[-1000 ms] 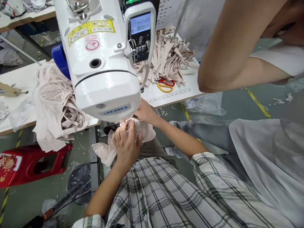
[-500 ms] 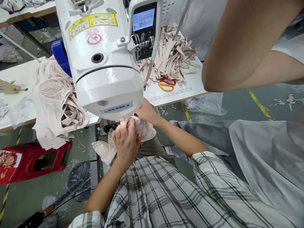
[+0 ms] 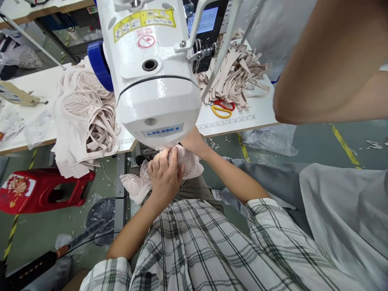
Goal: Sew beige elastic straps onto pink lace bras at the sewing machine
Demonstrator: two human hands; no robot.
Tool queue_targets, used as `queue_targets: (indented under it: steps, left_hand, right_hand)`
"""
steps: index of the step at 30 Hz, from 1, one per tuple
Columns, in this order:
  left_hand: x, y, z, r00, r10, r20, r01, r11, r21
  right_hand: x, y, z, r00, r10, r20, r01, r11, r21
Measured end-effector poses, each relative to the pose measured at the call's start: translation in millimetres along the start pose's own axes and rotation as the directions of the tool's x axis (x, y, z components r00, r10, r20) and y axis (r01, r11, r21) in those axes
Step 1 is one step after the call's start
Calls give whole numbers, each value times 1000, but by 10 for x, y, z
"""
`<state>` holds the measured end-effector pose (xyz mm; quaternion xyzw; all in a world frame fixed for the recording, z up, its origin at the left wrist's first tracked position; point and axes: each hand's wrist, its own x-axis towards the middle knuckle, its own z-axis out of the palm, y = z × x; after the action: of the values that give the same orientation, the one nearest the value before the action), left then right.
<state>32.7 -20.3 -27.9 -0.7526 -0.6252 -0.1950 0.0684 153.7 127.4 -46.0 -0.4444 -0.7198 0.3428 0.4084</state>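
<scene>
A pale pink lace bra [image 3: 136, 186] hangs at the front of the white sewing machine [image 3: 160, 107], partly under its head. My left hand [image 3: 166, 173] lies over the lace, its fingers bent together and pressing the cloth near the needle area. From the right, my right hand [image 3: 195, 142] reaches in beside the same bra; its fingers are hidden behind the machine head. The needle and the cloth beneath it are also out of sight.
Left on the table lies a pile of lace bras [image 3: 81, 105]. To the right are a heap of fabric strips [image 3: 236, 72] and red-and-yellow scissors [image 3: 222, 109]. A red plastic jug [image 3: 45, 190] is at lower left. Another person's arm [image 3: 321, 68] extends across the upper right.
The view has shifted, so the machine and table appear farther right and slightly higher. Both my hands stay at the bra, with little change in their grip.
</scene>
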Motion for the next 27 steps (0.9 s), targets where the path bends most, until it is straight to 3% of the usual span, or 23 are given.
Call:
queue_targets:
  steps: [13, 27]
  left_hand:
    - [8, 4, 18, 999, -27, 21, 28, 998, -59]
    - [-23, -13, 9, 999, -6, 33, 7, 1000, -13]
  right_hand:
    - [-20, 26, -20, 999, -21, 27, 21, 1000, -16]
    - [-15, 25, -4, 1000, 15, 21, -14, 1000, -21]
